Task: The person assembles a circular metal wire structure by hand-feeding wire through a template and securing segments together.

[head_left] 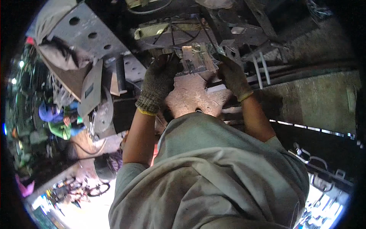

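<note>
Metal pieces (200,64), gloved left hand (158,79) beside, right hand (233,77) opposite, grips unclear (too dark)

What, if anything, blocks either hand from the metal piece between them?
Nothing visible. The left hand is at the left of the metal piece, the right hand at its right. Shadow leaves actual contact unclear.

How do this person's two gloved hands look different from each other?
The left hand points nearly straight up in the picture, while the right hand leans up and leftward. The left hand's glove looks speckled grey; the right hand's looks plainer and browner. Both gloves have yellow-edged cuffs, and both hands are beside the shiny piece between them.
</note>
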`<state>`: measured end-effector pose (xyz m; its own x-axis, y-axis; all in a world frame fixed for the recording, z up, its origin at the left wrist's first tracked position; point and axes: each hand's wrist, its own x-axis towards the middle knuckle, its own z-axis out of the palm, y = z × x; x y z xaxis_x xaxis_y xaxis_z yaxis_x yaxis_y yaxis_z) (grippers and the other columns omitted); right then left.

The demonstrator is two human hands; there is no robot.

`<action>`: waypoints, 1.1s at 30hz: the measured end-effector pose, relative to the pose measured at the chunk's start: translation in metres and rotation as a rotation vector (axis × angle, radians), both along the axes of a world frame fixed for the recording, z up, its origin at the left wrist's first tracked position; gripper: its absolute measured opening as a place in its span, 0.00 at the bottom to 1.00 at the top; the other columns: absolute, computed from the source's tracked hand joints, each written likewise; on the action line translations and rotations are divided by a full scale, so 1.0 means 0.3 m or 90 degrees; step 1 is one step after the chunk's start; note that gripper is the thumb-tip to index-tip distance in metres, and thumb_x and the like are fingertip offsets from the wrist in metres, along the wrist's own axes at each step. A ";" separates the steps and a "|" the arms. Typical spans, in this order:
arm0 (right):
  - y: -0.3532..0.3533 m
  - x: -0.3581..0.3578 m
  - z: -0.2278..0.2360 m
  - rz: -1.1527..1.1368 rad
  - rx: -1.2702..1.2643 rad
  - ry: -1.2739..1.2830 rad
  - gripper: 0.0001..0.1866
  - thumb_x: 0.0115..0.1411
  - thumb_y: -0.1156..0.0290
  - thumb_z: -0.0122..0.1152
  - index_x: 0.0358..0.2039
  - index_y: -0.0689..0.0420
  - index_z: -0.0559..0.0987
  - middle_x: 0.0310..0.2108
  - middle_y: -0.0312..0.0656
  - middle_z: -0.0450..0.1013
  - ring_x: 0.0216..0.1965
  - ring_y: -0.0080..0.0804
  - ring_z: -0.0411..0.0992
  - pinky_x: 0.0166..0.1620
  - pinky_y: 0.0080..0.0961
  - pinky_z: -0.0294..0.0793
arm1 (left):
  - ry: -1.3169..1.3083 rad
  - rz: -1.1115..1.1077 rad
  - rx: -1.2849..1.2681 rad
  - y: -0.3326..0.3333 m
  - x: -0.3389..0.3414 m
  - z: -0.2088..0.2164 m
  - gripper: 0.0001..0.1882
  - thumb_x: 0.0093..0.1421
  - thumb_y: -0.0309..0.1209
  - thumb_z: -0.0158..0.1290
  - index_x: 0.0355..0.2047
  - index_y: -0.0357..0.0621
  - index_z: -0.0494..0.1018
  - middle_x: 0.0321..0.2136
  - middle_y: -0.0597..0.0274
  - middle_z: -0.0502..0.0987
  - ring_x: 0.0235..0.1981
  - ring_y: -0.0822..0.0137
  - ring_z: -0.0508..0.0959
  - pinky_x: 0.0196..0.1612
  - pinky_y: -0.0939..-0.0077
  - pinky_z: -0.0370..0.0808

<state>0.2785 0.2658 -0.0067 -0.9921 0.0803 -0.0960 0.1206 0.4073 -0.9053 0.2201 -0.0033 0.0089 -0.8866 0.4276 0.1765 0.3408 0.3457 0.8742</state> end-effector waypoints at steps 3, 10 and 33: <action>0.066 -0.020 0.002 0.022 0.253 0.099 0.23 0.64 0.70 0.52 0.59 0.58 0.71 0.32 0.45 0.76 0.32 0.31 0.75 0.36 0.31 0.75 | 0.187 -0.071 -0.097 -0.005 -0.099 0.064 0.12 0.62 0.34 0.52 0.43 0.41 0.74 0.40 0.50 0.77 0.34 0.51 0.80 0.35 0.61 0.77; 0.042 -0.050 -0.020 -0.003 0.537 0.232 0.24 0.63 0.67 0.53 0.59 0.56 0.72 0.39 0.51 0.78 0.33 0.41 0.77 0.37 0.32 0.76 | 0.571 -0.110 -0.291 -0.028 -0.241 0.023 0.10 0.60 0.30 0.52 0.39 0.39 0.75 0.39 0.48 0.77 0.39 0.51 0.79 0.38 0.57 0.76; -0.132 -0.069 -0.053 -0.137 -0.087 -0.026 0.20 0.70 0.60 0.46 0.56 0.55 0.75 0.25 0.39 0.75 0.19 0.21 0.71 0.21 0.20 0.71 | 0.396 0.058 -0.523 0.006 -0.606 0.011 0.17 0.60 0.32 0.49 0.47 0.41 0.77 0.47 0.47 0.78 0.48 0.49 0.78 0.52 0.59 0.75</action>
<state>0.2579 0.2263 -0.0226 -0.9486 0.2733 -0.1598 0.2288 0.2429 -0.9427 0.0384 -0.0014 0.0123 -0.7740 0.5585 0.2984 0.5936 0.8040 0.0350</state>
